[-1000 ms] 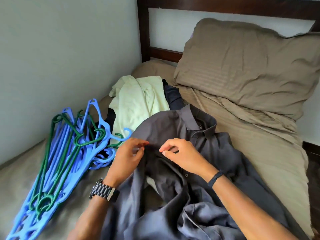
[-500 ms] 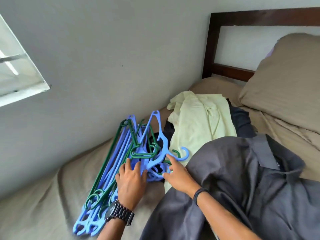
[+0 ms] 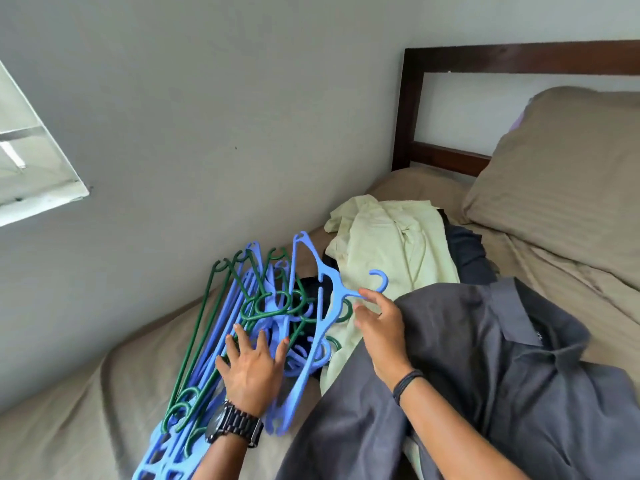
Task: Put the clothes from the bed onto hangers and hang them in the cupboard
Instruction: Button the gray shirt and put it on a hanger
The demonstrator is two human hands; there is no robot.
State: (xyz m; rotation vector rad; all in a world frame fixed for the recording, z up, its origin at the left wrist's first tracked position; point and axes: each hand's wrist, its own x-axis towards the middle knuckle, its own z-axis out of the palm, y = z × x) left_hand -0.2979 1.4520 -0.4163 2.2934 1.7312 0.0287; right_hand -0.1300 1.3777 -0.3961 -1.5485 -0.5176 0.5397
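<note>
A pile of blue and green plastic hangers (image 3: 214, 341) lies on the bed beside the wall. My left hand (image 3: 251, 370) presses flat on the pile with its fingers spread. My right hand (image 3: 381, 327) pinches the neck of the top blue hanger (image 3: 322, 306), just below its hook, and that hanger is tilted up off the pile. A dark grey collared shirt (image 3: 485, 358) lies spread on the bed under my right forearm. Behind it are a pale yellow-green garment (image 3: 391, 244) and a dark navy garment (image 3: 464, 251), partly covered.
The bed has a tan sheet (image 3: 69, 427) and a tan pillow (image 3: 561, 174) against a dark wooden headboard (image 3: 408, 109). A grey wall runs along the bed's left side. A white window frame (image 3: 31, 174) shows at the left. The cupboard is out of view.
Both hands left the grey shirt's collar and moved left to the hangers. The left hand now presses the pile, and the right hand has lifted the top blue hanger by its neck.
</note>
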